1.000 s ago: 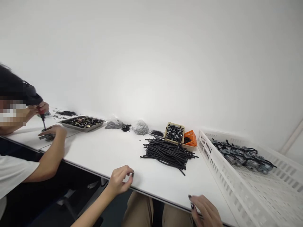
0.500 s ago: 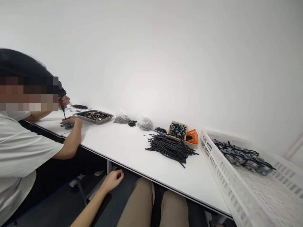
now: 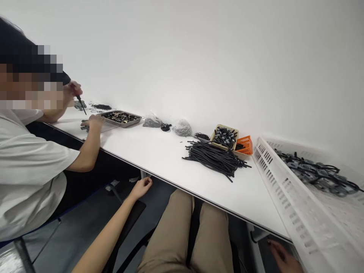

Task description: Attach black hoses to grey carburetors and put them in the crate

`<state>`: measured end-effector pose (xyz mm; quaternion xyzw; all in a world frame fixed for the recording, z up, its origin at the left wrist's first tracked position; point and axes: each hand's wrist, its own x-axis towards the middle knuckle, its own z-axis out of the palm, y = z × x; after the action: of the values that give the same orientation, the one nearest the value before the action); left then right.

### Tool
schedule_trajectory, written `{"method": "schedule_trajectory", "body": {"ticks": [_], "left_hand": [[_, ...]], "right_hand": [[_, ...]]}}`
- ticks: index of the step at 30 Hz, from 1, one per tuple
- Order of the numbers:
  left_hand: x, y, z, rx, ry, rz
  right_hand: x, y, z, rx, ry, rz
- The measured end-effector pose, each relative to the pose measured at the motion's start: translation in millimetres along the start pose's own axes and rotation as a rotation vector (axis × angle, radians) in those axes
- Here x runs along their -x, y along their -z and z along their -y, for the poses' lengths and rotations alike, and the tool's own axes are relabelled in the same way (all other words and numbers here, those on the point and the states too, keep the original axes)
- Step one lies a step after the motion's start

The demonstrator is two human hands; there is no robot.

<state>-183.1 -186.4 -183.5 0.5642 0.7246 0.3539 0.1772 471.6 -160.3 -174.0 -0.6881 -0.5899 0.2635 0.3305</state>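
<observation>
White table (image 3: 153,149) ahead; left hand (image 3: 141,187) loosely curled, handling nothing; right hand (image 3: 283,258) too dim to tell; black cords (image 3: 213,157) beyond would need reaching up.

Sits with both thighs (image 3: 166,235) pointing forward, slightly apart, and with knees bent. Extends the bare left forearm (image 3: 109,231) on a slant, from the bottom edge of the head view up toward the middle, to the left of the thighs. Holds the left wrist (image 3: 131,198) almost straight. Carries the left hand (image 3: 143,188) to the left of the knees, with fingers curled loosely inward and the thumb close to them. Holds the right hand (image 3: 283,258) low, to the right of the thighs and well apart from the left, with blurred, shadowed fingers pointing up and leftward, too dim for their bend to be told.
</observation>
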Motion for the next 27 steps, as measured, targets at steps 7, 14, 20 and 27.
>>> {"method": "schedule_trajectory", "body": {"ticks": [7,14,20,27], "left_hand": [[1.4,-6.3,5.9,-0.013,-0.035,0.033],[1.2,-7.1,13.3,-0.038,-0.089,0.045],[-6.2,-9.9,25.3,-0.044,-0.071,0.09],[-16.1,-15.1,49.4,-0.084,-0.009,0.155]], "right_hand": [[-2.0,-2.3,-4.5,-0.055,-0.048,-0.116],[-12.5,-10.8,-27.2,-0.041,0.069,-0.192],[-6.1,-2.5,-3.5,-0.151,0.005,-0.188],[5.2,1.4,24.7,-0.381,-0.128,-0.203]]}}
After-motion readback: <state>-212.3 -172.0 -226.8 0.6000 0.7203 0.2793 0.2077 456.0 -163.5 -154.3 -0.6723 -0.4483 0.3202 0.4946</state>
